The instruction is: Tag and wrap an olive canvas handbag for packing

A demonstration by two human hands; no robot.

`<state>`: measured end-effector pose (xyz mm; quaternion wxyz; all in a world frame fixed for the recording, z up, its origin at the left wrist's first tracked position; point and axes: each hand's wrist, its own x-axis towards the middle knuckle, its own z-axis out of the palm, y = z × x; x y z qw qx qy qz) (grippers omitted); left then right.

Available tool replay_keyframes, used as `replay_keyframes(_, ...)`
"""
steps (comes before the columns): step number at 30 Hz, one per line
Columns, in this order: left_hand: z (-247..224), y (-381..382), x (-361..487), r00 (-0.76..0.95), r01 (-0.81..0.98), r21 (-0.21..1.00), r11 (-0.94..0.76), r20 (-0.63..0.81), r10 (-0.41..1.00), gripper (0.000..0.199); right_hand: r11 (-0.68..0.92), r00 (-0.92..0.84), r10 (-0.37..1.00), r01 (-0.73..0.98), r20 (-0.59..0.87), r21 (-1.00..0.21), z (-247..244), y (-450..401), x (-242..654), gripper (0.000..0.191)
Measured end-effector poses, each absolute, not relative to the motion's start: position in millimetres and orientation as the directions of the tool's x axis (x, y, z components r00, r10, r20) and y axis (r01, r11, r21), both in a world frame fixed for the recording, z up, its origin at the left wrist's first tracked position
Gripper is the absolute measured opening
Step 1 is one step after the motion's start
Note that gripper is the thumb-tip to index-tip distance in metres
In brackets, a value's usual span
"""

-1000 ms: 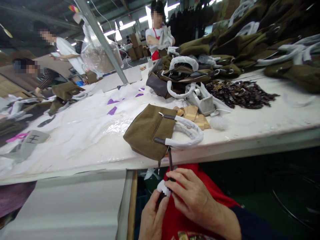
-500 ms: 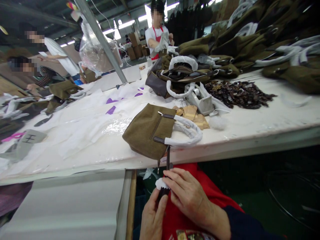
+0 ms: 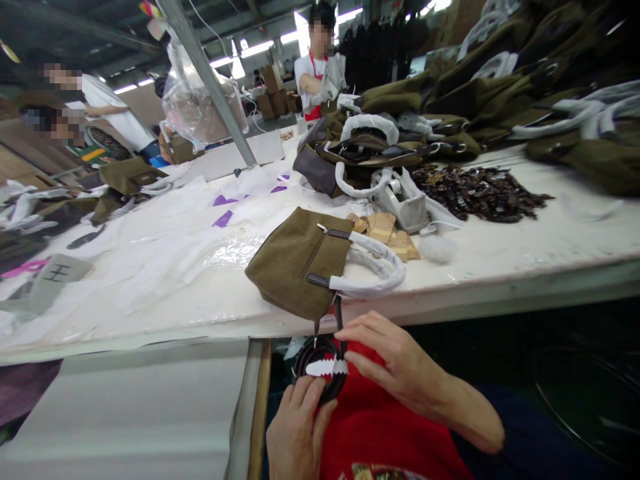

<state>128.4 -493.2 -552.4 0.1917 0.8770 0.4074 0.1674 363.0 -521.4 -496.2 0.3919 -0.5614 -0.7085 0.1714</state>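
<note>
Below the table edge (image 3: 450, 303), against red apron (image 3: 385, 420): now showing dark coiled strap (image 3: 337, 388) as a full ring, white strip (image 3: 320, 367) across it; mostly hidden half a second ago. Looks bundled. Pinching lower rim with left hand (image 3: 301, 423), nearly closed. Touching right side with right hand (image 3: 393, 353), loosely open; can't tell if gripping.

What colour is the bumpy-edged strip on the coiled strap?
White. The strip shows best in the head view.

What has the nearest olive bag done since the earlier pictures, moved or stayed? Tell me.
No: the olive bag keeps its place against the table edge, no visible shift.
</note>
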Motion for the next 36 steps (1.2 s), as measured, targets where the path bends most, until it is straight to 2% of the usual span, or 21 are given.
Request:
replay_keyframes(2,-553,-494,127,0.666,0.657,0.306,-0.689,0.195,0.721,0.030,0.354,-0.228,0.934,0.692,0.275,-0.630,-489,-504,360,0.015)
replay_keyframes(4,-552,-495,127,0.703,0.652,0.180,-0.736,0.220,0.677,0.031,0.401,-0.388,0.911,0.747,0.143,-0.530,-485,-486,353,0.017)
replay_keyframes(6,-551,-496,126,0.722,0.651,0.109,-0.751,0.218,0.657,0.030,0.449,-0.494,0.870,0.785,0.006,-0.427,-483,-471,345,0.024)
replay_keyframes(8,-551,-496,125,0.724,0.656,0.094,-0.749,0.203,0.659,0.029,0.463,-0.552,0.825,0.784,-0.122,-0.415,-481,-459,340,0.026)
replay_keyframes(11,-553,-495,121,0.689,0.676,0.188,-0.712,0.179,0.702,0.028,0.390,-0.571,0.797,0.737,-0.199,-0.552,-478,-450,343,0.019)
replay_keyframes(13,-554,-493,120,0.647,0.670,0.367,-0.645,0.136,0.750,0.028,0.305,-0.560,0.815,0.634,-0.150,-0.710,-479,-450,349,0.017)
replay_keyframes(16,-551,-490,121,0.589,0.582,0.708,-0.400,-0.027,0.808,0.028,0.065,-0.447,0.892,0.277,-0.068,-0.959,-484,-458,357,0.020)
replay_keyframes(19,-545,-484,125,0.576,0.483,0.867,-0.121,-0.210,0.790,0.033,-0.108,-0.272,0.959,-0.111,-0.075,-0.988,-493,-474,358,0.024)
replay_keyframes(21,-540,-480,128,0.614,0.450,0.893,-0.002,-0.308,0.726,0.036,-0.102,-0.167,0.984,-0.226,-0.065,-0.969,-501,-486,354,0.026)
replay_keyframes(23,-536,-475,130,0.663,0.460,0.888,0.002,-0.344,0.665,0.033,-0.073,-0.087,0.995,-0.229,-0.055,-0.971,-507,-496,351,0.026)
replay_keyframes(25,-533,-472,131,0.691,0.506,0.850,-0.147,-0.298,0.658,0.027,-0.076,-0.065,0.996,-0.197,-0.064,-0.977,-511,-502,347,0.026)
replay_keyframes(28,-527,-468,132,0.685,0.595,0.687,-0.417,-0.161,0.711,0.024,-0.113,-0.075,0.992,-0.200,-0.100,-0.973,-511,-504,344,0.025)
replay_keyframes(31,-519,-466,138,0.651,0.645,0.557,-0.524,-0.042,0.758,0.028,-0.140,-0.125,0.986,-0.227,-0.114,-0.964,-510,-501,340,0.024)
replay_keyframes(33,-514,-466,145,0.620,0.636,0.601,-0.484,-0.025,0.784,0.029,-0.158,-0.156,0.980,-0.220,-0.125,-0.963,-512,-498,337,0.020)
replay_keyframes(36,-513,-471,155,0.598,0.536,0.823,-0.189,-0.212,0.773,0.033,-0.168,-0.170,0.975,-0.156,-0.142,-0.973,-515,-497,333,0.017)
